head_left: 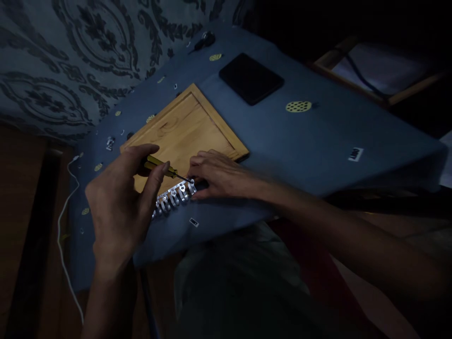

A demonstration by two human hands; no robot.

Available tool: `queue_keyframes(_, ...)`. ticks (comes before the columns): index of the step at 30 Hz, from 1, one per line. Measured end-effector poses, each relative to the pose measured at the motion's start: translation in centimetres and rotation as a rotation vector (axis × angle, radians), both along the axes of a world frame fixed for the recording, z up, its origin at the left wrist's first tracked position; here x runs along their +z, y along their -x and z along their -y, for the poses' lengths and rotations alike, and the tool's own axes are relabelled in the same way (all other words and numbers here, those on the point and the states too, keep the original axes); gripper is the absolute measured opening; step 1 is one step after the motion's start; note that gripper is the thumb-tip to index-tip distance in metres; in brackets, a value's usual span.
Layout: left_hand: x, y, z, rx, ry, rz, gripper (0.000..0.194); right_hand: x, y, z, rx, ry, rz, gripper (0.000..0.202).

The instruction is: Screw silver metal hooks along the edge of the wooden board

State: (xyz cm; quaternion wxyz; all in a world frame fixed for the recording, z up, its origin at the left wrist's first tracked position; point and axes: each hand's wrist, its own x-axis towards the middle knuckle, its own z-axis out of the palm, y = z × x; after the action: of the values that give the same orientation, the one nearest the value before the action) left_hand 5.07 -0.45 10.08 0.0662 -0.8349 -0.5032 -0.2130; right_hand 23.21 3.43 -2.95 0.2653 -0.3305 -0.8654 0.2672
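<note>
Fingers of the left hand point(118, 202) grip a yellow-handled screwdriver point(172, 172), tip at the metal ring strip point(173, 194) edging a wooden board point(176, 129); the right hand point(222, 175), dimly lit, seems to pinch the strip's end.

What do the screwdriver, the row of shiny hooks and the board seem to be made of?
Screwdriver: yellow handle, probably smooth plastic; the thin shaft looks like metal, by its grey gleam.
Hooks: silvery metal, perhaps plated or polished, judging by bright highlights.
Board: wood, seemingly varnished, with warm brown colour and a visible grain swirl.
</note>
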Motion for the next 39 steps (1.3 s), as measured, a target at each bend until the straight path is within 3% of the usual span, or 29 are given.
queue_keyframes(6,-0.1,-0.1,0.1,-0.005,0.039,-0.019,0.017,0.1,0.1,0.1,-0.005,0.023,0.013,0.038)
queue_keyframes(16,0.0,0.3,-0.2,-0.124,0.073,0.042,0.021,-0.2,0.1,0.0,-0.01,0.003,-0.002,0.037)
queue_keyframes(26,1.0,1.5,-1.5,-0.278,0.237,0.062,0.024,-0.4,0.1,-0.1,0.003,-0.001,0.005,0.039)
queue_keyframes(32,0.1,1.6,-1.1,-0.228,0.177,0.142,0.029,-0.1,0.1,-0.1,-0.006,0.013,0.006,0.039)
queue_keyframes(39,-1.1,0.9,-0.2,-0.209,0.135,0.295,0.019,0.4,0.1,-0.1,0.012,0.044,0.033,0.036)
